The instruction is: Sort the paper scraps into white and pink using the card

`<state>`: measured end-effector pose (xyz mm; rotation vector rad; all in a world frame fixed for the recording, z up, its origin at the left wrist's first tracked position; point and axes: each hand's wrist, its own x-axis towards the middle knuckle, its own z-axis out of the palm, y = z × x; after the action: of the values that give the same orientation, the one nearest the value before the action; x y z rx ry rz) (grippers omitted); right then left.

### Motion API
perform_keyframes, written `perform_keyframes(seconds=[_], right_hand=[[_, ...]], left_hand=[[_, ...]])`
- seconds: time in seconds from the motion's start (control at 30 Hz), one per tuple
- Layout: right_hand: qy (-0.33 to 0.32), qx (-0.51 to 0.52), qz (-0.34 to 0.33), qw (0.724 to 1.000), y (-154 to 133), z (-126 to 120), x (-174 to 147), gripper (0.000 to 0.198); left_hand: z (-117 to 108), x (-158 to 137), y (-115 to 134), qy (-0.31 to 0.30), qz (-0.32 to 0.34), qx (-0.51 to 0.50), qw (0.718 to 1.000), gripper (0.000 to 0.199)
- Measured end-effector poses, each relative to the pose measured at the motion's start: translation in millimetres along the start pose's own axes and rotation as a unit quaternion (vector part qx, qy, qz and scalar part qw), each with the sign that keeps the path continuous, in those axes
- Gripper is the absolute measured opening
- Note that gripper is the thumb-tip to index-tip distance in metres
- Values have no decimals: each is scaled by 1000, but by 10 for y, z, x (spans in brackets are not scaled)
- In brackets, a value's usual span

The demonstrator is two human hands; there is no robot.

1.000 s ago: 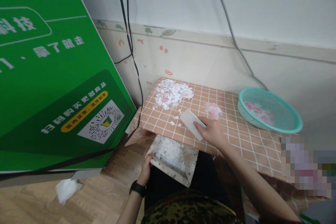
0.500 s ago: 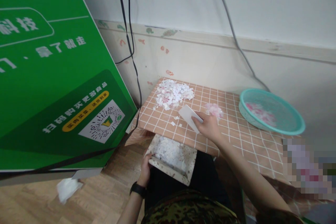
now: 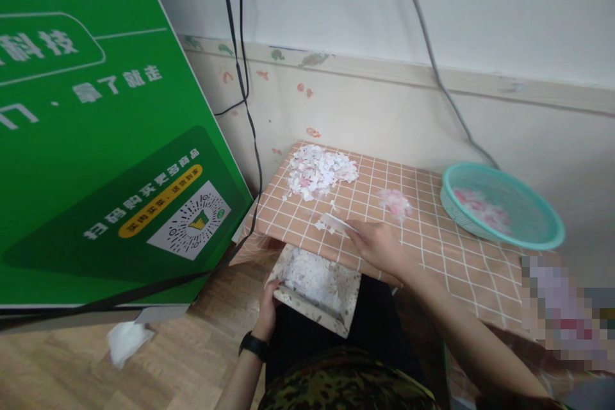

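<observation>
My right hand [image 3: 379, 245] grips a white card [image 3: 337, 224], its edge low over the checked tablecloth [image 3: 423, 256]. A few loose paper scraps [image 3: 323, 226] lie at the card's edge. Behind them is a heap of torn white and pinkish paper [image 3: 319, 170]. My left hand [image 3: 270, 301] is closed on the left side of a speckled, shallow tray [image 3: 312, 311]. The tray sits just below the table's front edge, over my lap, with white paper bits [image 3: 310, 275] in it.
A turquoise plastic basket [image 3: 502, 205] holding pink and white shreds stands at the table's right. A small pink-white pile [image 3: 394, 204] lies mid-table. On the left rises a green printed panel [image 3: 110, 141], with dark cables [image 3: 247, 109] hanging beside it. A white bag-like item [image 3: 127, 341] lies on the floor.
My right hand has tipped the card more edge-on and brought it slightly left and down to the loose scraps. My left hand and the tray have hardly moved.
</observation>
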<state>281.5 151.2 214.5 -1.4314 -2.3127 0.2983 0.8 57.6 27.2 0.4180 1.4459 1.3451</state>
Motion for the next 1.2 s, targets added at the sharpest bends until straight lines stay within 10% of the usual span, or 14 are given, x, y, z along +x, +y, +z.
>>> perform_keyframes(seconds=[0.73,1.2], right_hand=[[72,10,172,982,433,-294,443,31],[24,-49,132,990,381,-384,489,25]], left_hand=[[-59,108,-163,1,-32,-4,999,38],[-58,93,-152,1,-25,-3,1000,36]])
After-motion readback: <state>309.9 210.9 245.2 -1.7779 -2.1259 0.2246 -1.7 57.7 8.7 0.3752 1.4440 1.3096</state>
